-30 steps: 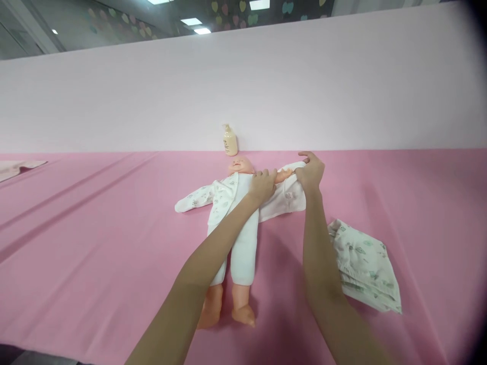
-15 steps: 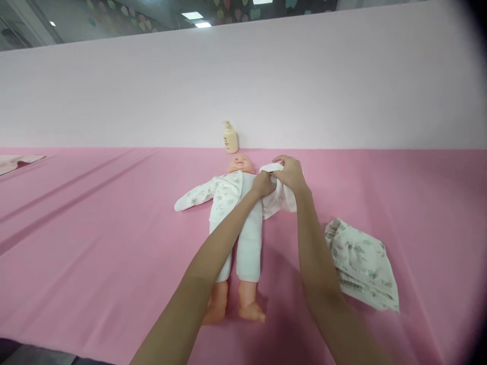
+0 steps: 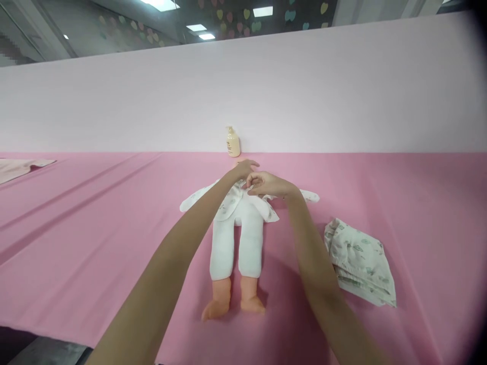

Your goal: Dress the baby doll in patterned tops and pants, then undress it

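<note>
A baby doll point(image 3: 250, 243) in white leggings lies on its back, bare feet toward me. Its white printed baby jacket point(image 3: 227, 207) lies over the shoulders, front parted over the chest, with a sleeve out to each side. My left hand point(image 3: 244, 168) is over the doll's neck and covers most of its head; its fingers stretch to the right. Just below, my right hand point(image 3: 269, 183) is at the upper chest, its fingers curled at the jacket's neck edge. The exact grip there is partly hidden.
A cream pump bottle point(image 3: 233, 143) stands behind the doll's head against the white wall point(image 3: 342, 96). Folded printed cloth point(image 3: 361, 261) lies to the right on the pink cover point(image 3: 114, 253). At the far left is a pale pink cloth point(image 3: 19, 168).
The jacket's right-side sleeve, bunched in my hands before, now lies stretched out to the right. Both hands have moved left to the doll's neck and chest.
</note>
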Motion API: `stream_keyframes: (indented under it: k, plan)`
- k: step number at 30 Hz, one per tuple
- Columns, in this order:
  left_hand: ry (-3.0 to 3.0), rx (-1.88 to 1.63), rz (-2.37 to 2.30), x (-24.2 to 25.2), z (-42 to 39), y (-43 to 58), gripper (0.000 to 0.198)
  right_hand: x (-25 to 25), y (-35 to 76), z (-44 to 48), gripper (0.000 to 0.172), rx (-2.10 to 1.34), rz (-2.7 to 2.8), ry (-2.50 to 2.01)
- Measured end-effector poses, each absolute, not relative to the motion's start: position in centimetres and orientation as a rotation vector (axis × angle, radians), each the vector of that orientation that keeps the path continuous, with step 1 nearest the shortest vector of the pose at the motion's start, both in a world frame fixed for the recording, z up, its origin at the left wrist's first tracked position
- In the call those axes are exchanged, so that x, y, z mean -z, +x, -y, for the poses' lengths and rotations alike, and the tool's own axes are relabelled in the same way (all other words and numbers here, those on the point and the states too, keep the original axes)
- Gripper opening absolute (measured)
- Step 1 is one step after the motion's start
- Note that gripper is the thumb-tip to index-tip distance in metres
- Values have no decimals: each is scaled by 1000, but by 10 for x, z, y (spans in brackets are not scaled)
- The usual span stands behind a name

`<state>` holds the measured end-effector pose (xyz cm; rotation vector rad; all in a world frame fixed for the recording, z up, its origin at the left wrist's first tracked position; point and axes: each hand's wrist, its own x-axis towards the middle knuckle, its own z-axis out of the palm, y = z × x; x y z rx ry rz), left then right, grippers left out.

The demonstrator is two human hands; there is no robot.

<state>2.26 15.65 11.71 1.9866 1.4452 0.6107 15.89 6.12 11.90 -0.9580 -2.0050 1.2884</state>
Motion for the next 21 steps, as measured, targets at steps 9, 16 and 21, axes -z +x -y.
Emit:
stream_keyframes:
  k: [9,16,21]
  plan:
    - [1933,-624,-1884,-137,-159,-25,22,-103,190,-75,13,-1040,1778,-1672]
    - [2038,-375,-1656,-118,-134,-3,32,-94,185,-82,16,-1173,1888,-1743]
    - [2462,-234,-1820,-107,-117,14,26,-98,171,-78,38,-1464,2148,-1602]
